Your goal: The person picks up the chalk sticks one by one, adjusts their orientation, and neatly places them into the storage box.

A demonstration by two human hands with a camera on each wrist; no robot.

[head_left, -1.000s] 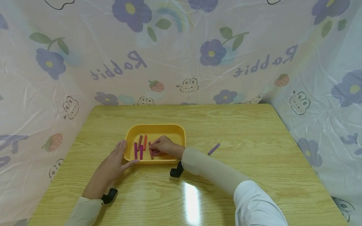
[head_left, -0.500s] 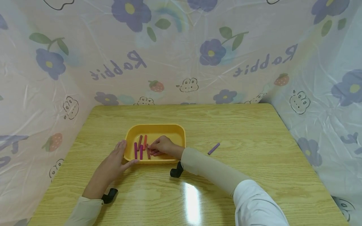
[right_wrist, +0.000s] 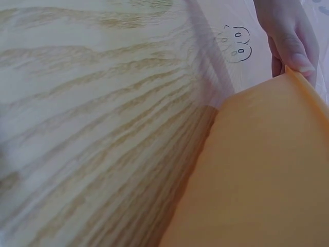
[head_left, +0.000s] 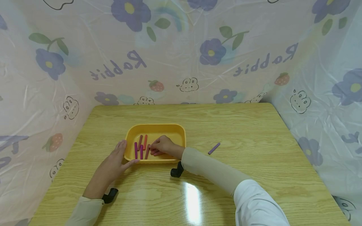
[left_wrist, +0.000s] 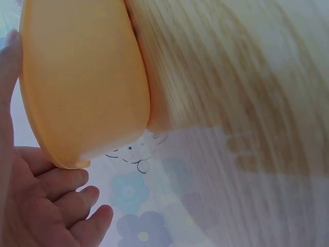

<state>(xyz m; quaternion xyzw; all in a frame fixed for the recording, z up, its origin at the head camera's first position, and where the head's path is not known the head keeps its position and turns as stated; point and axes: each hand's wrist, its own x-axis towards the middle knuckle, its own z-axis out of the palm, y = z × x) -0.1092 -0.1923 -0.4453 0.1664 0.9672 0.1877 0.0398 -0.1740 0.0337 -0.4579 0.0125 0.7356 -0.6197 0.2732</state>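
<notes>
A yellow plastic tray (head_left: 181,131) sits left of centre on the table. My left hand (head_left: 111,166) holds its left corner, thumb on the near rim and fingers along the side; the left wrist view shows its fingers (left_wrist: 67,182) against the tray wall. Inside the tray, my right hand (head_left: 164,146) pinches the upper end of a brownish-red crayon (head_left: 147,153). Left of it lie a magenta crayon (head_left: 141,152), a purple-magenta crayon (head_left: 136,150), a brown crayon (head_left: 140,140) and an orange-red crayon (head_left: 145,141). Reddish crayons (head_left: 156,153) are partly hidden under the right hand.
One purple crayon (head_left: 214,148) lies on the wooden table (head_left: 240,179) right of the tray. A patterned curtain (head_left: 181,56) surrounds the table at the back and sides. The right wrist view shows mostly the tray's outer wall (right_wrist: 252,175).
The brownish-red crayon has shifted left towards the magenta one, and its lean has changed so its top now tips right. My left hand and the tray have stayed put.
</notes>
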